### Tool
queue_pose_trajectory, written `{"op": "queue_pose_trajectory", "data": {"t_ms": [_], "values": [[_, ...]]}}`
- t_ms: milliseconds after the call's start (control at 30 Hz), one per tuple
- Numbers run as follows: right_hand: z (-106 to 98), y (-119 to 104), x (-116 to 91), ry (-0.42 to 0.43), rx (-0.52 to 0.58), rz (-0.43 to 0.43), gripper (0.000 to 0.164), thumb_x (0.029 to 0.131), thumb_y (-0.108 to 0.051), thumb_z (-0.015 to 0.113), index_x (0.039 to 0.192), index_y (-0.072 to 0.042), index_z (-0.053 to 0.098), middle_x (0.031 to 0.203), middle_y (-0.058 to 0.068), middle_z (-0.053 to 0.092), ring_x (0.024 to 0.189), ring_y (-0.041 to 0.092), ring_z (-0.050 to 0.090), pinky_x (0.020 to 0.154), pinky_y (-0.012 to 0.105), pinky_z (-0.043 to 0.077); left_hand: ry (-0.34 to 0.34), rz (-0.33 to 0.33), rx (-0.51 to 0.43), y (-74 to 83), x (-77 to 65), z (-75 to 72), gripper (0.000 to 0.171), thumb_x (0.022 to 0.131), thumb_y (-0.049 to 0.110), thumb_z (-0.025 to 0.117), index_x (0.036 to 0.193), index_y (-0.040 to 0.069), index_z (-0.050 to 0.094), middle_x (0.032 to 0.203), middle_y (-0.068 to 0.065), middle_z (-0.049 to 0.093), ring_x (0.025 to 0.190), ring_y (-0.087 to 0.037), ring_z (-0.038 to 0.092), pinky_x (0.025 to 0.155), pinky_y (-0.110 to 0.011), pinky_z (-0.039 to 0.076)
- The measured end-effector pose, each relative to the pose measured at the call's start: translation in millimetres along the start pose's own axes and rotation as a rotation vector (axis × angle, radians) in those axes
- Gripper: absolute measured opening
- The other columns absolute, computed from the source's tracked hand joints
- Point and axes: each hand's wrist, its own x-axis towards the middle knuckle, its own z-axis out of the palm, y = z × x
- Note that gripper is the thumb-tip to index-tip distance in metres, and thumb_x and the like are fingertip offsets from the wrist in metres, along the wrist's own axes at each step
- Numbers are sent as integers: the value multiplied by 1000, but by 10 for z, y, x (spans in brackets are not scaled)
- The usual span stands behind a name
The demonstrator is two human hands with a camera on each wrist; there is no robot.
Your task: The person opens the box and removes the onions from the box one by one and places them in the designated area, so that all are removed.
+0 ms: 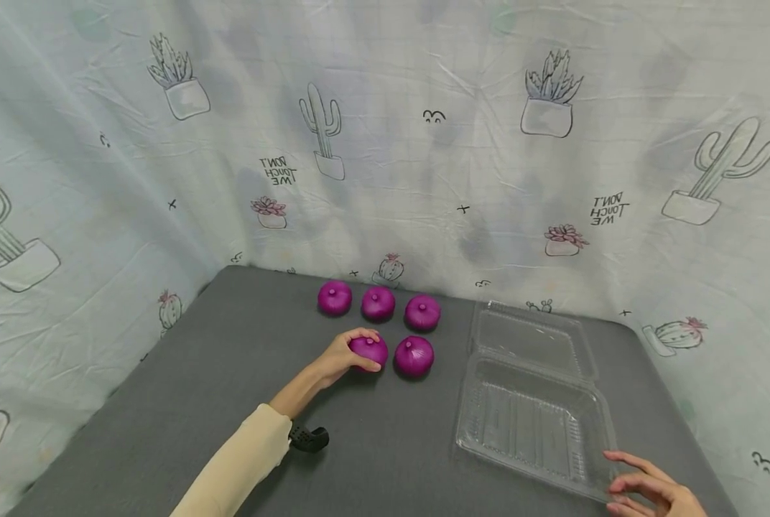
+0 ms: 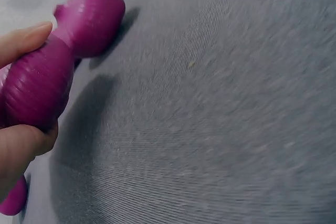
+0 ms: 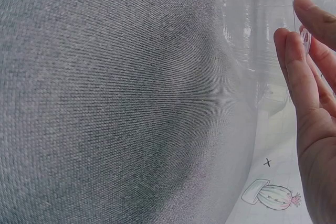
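My left hand (image 1: pixel 349 350) grips a round purple onion (image 1: pixel 368 350), thumb on the near side and fingers on the far side. In the left wrist view, the held onion (image 2: pixel 39 82) has ribbed, shiny skin and overlaps another onion (image 2: pixel 94 19) behind it. Just right of my left hand sits a purple onion (image 1: pixel 414 356) with a short stem nub. At the right, my right hand (image 1: pixel 656 492) pinches the near right rim of a clear plastic clamshell container (image 1: pixel 534 424), whose lid (image 1: pixel 534 337) lies folded back. A bit of clear plastic shows between my right fingers (image 3: pixel 296 72).
Behind my left hand, a row of three purple onions (image 1: pixel 378 304) stands near the back of the grey table (image 1: pixel 230 373). A pale curtain (image 1: pixel 385 143) printed with potted cacti hangs behind and at both sides. The container stands right of the onions.
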Motion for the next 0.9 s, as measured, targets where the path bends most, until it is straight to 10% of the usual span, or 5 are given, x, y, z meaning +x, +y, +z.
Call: {"op": "queue_pose_trajectory", "data": {"t_ms": [267, 900], "values": [[-87, 76, 22, -187, 170, -131, 38, 78, 33, 48, 110, 17, 60, 132, -8, 52, 97, 10, 62, 77, 25, 55, 30, -7, 64, -68, 160, -51, 45, 67, -12, 78, 107, 1, 62, 126, -14, 54, 116, -25, 49, 91, -35, 48], [-86, 86, 30, -179, 88, -195, 40, 75, 34, 51, 106, 12, 63, 136, -10, 49, 104, 7, 61, 77, 22, 54, -116, 238, 634, -86, 132, -229, 96, 67, 11, 88, 147, 11, 35, 147, -11, 39, 129, -29, 41, 102, -51, 38]]}}
